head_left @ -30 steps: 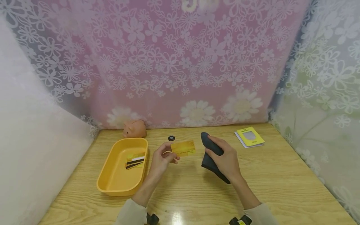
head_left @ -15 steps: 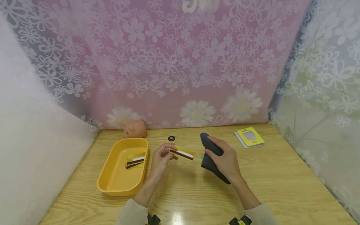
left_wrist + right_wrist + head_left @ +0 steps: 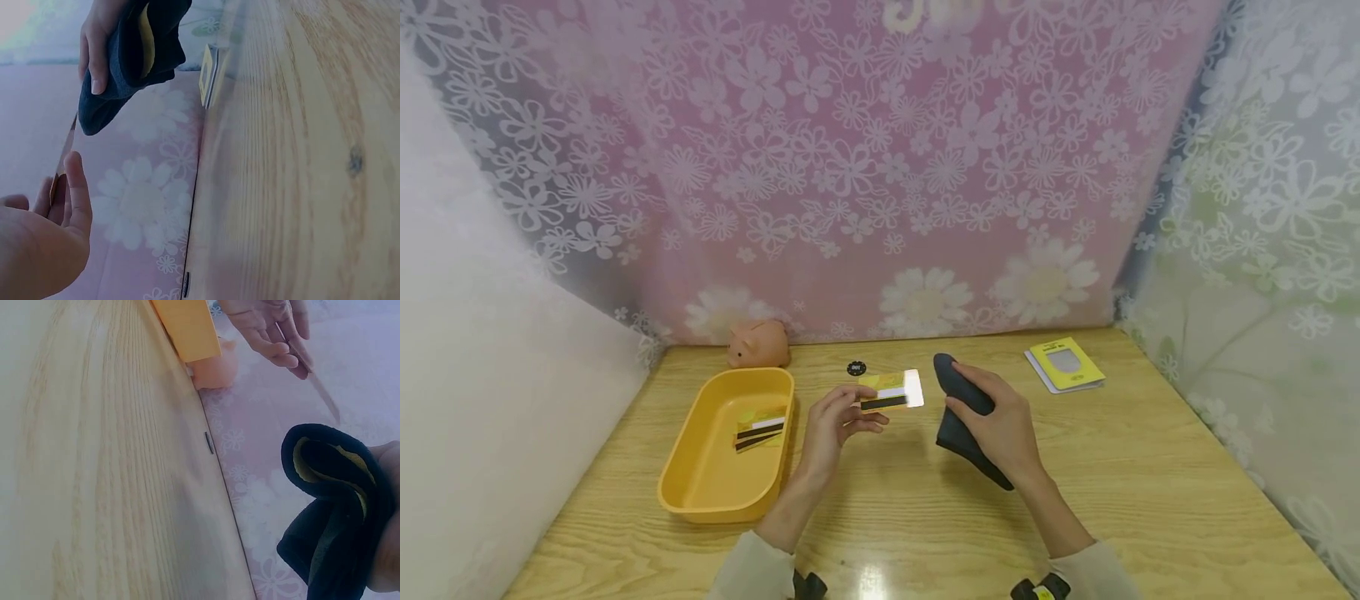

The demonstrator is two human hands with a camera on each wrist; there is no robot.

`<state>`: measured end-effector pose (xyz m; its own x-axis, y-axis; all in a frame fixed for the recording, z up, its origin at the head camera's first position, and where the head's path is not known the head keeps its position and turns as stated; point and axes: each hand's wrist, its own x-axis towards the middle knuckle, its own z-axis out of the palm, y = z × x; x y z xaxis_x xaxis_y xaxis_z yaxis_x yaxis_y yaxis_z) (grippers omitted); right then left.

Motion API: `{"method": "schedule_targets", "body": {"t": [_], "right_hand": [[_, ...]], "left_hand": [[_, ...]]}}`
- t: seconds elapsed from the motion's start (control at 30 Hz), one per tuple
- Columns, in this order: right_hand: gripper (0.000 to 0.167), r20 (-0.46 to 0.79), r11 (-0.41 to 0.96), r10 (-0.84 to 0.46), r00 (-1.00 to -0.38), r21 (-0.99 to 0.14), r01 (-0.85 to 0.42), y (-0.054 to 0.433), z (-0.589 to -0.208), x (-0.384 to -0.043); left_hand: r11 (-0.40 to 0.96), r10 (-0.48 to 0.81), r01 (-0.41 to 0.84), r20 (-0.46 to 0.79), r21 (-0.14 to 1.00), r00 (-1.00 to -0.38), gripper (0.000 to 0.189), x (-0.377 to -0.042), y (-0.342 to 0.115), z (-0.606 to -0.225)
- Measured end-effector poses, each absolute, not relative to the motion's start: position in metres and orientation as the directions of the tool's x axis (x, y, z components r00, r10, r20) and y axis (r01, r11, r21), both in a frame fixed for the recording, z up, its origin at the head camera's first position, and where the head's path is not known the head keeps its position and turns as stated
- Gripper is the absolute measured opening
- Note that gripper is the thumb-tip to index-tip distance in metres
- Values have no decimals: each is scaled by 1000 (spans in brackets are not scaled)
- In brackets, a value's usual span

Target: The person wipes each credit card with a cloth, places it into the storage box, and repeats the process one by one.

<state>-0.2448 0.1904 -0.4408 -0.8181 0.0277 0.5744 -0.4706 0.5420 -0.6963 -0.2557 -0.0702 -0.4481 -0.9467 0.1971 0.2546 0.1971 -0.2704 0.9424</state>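
Note:
My left hand (image 3: pixel 826 429) pinches a yellow bank card (image 3: pixel 891 392) by its left end between thumb and fingers. Its back, with a black magnetic stripe and a white strip, faces up, and glare whitens its right end. To its right, my right hand (image 3: pixel 1006 425) grips a folded dark blue cloth (image 3: pixel 957 432) above the table. Yellow shows inside the cloth's folds (image 3: pixel 306 469) in the right wrist view. Edge-on in the left wrist view, the card (image 3: pixel 66 147) appears as a thin sliver near the cloth (image 3: pixel 125 62); whether they touch cannot be told there, but the head view shows a gap.
At left stands a yellow tray (image 3: pixel 707 475) with several cards (image 3: pixel 760 429) along its right side. Behind it sits a pink piggy bank (image 3: pixel 760 344). A black poker chip (image 3: pixel 856 368) lies at back centre, and a yellow booklet (image 3: pixel 1065 367) at back right.
The card has been turned over in my left hand: its gold front showed first, then its striped back, now tilted more toward the camera. My right hand and the cloth stay put.

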Motion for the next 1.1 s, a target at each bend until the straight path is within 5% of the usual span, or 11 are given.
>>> {"method": "schedule_targets", "body": {"t": [0.17, 0.57, 1.1], "right_hand": [[55, 560, 537, 28, -828, -708, -460, 190, -441, -245], [54, 552, 517, 8, -834, -716, -469, 187, -437, -242], [58, 602, 464, -106, -792, -674, -574, 164, -425, -225]], "left_hand": [[-236, 187, 199, 245, 951, -951, 26, -257, -70, -452], [-202, 148, 159, 191, 966, -970, 55, -256, -63, -454], [-224, 181, 170, 212, 960, -960, 55, -252, -58, -456]]}}
